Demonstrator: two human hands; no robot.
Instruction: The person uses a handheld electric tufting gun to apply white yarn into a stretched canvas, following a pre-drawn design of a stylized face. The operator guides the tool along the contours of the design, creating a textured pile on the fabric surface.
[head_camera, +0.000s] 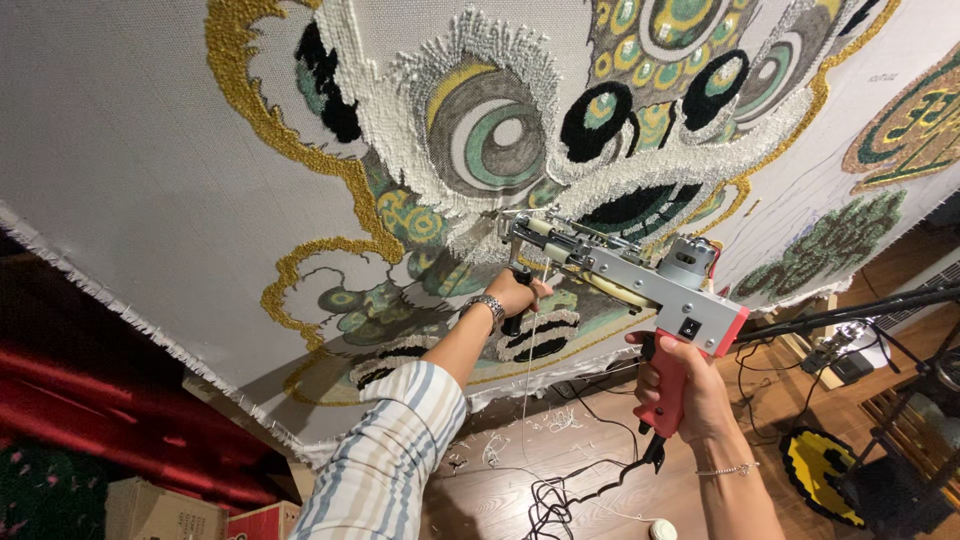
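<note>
The tufting gun is silver metal with a pink handle. The right hand holds that handle tight. The left hand grips its front handle.

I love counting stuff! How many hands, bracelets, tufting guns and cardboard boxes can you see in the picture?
Hands: 2, the left hand and the right hand
Bracelets: 2, a silver bracelet and a thin chain bracelet
Tufting guns: 1, the tufting gun
Cardboard boxes: 2, a brown box and a red box
Total: 7
</note>
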